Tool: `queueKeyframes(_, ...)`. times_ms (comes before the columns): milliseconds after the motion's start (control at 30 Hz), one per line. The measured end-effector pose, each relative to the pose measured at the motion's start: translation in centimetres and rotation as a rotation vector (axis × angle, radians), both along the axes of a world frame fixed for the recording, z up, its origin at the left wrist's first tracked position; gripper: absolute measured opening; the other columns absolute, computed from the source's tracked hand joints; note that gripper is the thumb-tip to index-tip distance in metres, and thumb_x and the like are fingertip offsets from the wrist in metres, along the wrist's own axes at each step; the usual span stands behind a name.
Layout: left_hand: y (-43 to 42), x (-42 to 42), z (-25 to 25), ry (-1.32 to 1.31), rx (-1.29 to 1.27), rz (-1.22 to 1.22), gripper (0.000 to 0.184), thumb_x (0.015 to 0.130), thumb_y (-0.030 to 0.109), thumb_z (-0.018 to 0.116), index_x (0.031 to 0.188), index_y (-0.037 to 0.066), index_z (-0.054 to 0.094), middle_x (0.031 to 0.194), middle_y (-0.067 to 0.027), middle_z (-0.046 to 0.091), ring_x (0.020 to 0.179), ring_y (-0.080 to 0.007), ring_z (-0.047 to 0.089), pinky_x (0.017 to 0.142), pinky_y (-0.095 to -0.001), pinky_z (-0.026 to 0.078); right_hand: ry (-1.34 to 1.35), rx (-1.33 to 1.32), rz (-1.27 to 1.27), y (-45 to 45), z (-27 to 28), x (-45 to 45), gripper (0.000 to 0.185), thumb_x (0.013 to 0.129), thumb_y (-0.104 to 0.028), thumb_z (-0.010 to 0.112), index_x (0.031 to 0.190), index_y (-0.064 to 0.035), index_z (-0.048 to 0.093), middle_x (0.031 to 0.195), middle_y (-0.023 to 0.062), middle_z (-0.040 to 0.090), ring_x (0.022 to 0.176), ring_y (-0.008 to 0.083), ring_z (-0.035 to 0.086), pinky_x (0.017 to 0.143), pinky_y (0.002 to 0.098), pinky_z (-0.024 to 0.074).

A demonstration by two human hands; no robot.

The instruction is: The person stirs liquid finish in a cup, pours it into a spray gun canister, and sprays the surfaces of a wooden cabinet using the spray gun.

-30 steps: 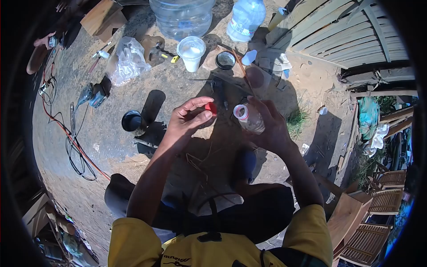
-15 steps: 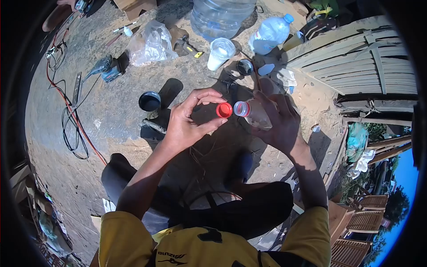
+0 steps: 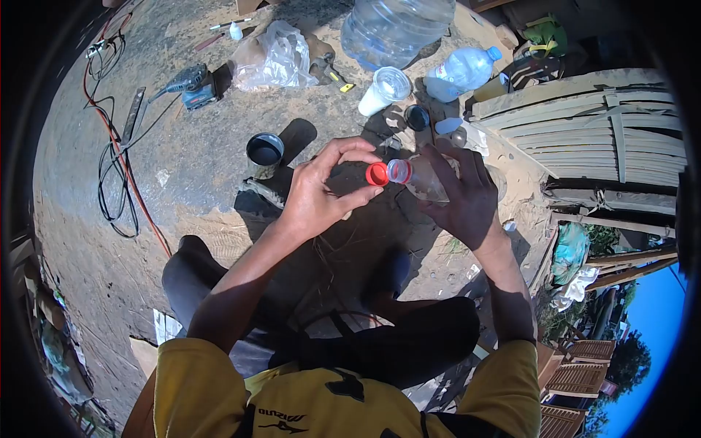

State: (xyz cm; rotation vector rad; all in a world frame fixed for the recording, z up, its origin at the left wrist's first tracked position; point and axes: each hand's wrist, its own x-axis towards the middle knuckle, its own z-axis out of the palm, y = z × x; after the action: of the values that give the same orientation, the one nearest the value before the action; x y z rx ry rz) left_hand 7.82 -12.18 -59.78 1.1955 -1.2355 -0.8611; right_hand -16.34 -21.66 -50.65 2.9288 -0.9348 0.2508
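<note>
A red bottle cap (image 3: pixel 377 174) is pinched between the thumb and fingers of my left hand (image 3: pixel 318 191), its hollow side showing. My right hand (image 3: pixel 467 191) wraps round a clear plastic bottle (image 3: pixel 425 182), which lies tipped over with its open mouth pointing left at the cap. Mouth and cap are very close; I cannot tell whether they touch. Part of the bottle is hidden behind my right fingers. Left of my left hand, a cup of dark liquid (image 3: pixel 264 150) stands on the ground.
Beyond my hands are a white-filled plastic cup (image 3: pixel 385 90), a small dark cup (image 3: pixel 417 117), a blue-capped bottle (image 3: pixel 461 74) and a large water jug (image 3: pixel 394 29). A sander (image 3: pixel 196 89), a plastic bag (image 3: pixel 274 62) and cables (image 3: pixel 117 157) lie left. A slatted wooden panel (image 3: pixel 577 128) stands right.
The view has shifted a little, so the ground objects sit further right. The bottle is tipped flatter, and its mouth has come closer to the cap. Both hands keep their hold.
</note>
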Motion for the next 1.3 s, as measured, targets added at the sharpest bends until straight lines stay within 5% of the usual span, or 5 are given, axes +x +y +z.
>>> queueKeyframes(1300, 0.0, 1.5, -0.2, -0.082, -0.17, 0.071, 0.065, 0.078, 0.01, 0.093, 0.133, 0.004, 0.06, 0.118, -0.0058, 0.08, 0.12, -0.0222, 0.072, 0.109, -0.0402, 0.052, 0.074, -0.153, 0.028, 0.3, 1.4, 2.4, 0.091, 0.06, -0.02, 0.089, 0.147, -0.0252, 0.064, 0.118, 0.0105, 0.058, 0.11, 0.0316, 0.062, 0.092, 0.0446, 0.057)
